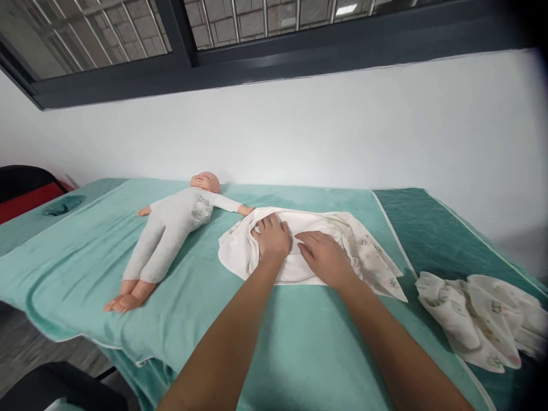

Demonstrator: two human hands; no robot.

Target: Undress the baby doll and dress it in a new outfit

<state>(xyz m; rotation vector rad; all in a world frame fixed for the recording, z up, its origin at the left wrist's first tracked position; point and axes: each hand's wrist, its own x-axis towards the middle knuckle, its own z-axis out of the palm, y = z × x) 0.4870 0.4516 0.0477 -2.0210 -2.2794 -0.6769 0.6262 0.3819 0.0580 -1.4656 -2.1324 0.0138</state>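
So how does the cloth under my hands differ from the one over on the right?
The cloth under the hands is spread mostly flat on the light green towel, with left hand and right hand pressing it. The cloth on the right lies crumpled on the darker green towel, untouched. Both are white with faint prints.

Both your hands lie palm down on a white garment (342,234) spread in the middle of the bed (299,342), which is covered by a teal towel (85,251). Your left hand (272,237) rests on a folded-over edge at the garment's left part, fingers slightly bent. Your right hand (325,257) lies flat just beside it, to the right. A baby doll (171,222) in a grey suit lies on its back to the left, one arm touching the garment. Near right sits a crumpled printed cloth (475,317). A dark-framed window (180,34) runs along the far wall.
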